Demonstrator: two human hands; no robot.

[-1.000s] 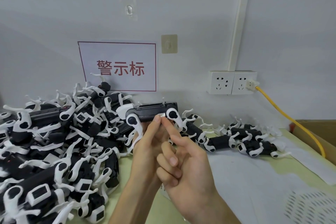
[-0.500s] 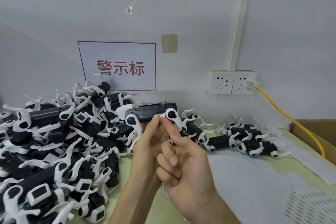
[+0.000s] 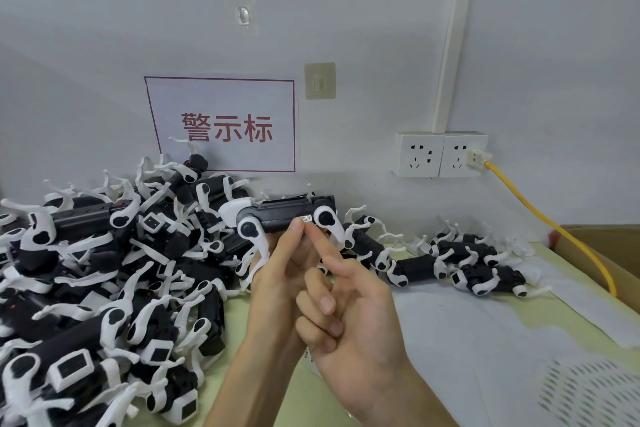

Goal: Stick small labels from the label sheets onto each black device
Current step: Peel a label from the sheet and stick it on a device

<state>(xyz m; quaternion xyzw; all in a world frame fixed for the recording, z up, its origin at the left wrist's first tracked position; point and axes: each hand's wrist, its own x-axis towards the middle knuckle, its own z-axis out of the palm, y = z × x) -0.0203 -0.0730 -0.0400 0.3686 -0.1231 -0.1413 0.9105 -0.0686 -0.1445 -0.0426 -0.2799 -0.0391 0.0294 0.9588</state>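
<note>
My left hand (image 3: 280, 274) holds up a black device (image 3: 284, 215) with white curved clips, level in front of the wall. A small silver label (image 3: 307, 218) sits on its front face near the right clip. My right hand (image 3: 349, 315) has its index fingertip touching the device just below the label, the other fingers curled. A large pile of black devices (image 3: 104, 274) covers the table's left side. A smaller row of black devices (image 3: 450, 263) lies at the right along the wall. A label sheet is mostly hidden under my hands.
White paper sheets (image 3: 485, 340) cover the green table at the right. A cardboard box (image 3: 602, 253) stands at the far right, with a yellow cable (image 3: 540, 218) running to the wall sockets (image 3: 440, 154). A red-lettered sign (image 3: 225, 125) hangs on the wall.
Barely any change: the held device and both hands stay in place, with my right index fingertip shifting slightly at the label.
</note>
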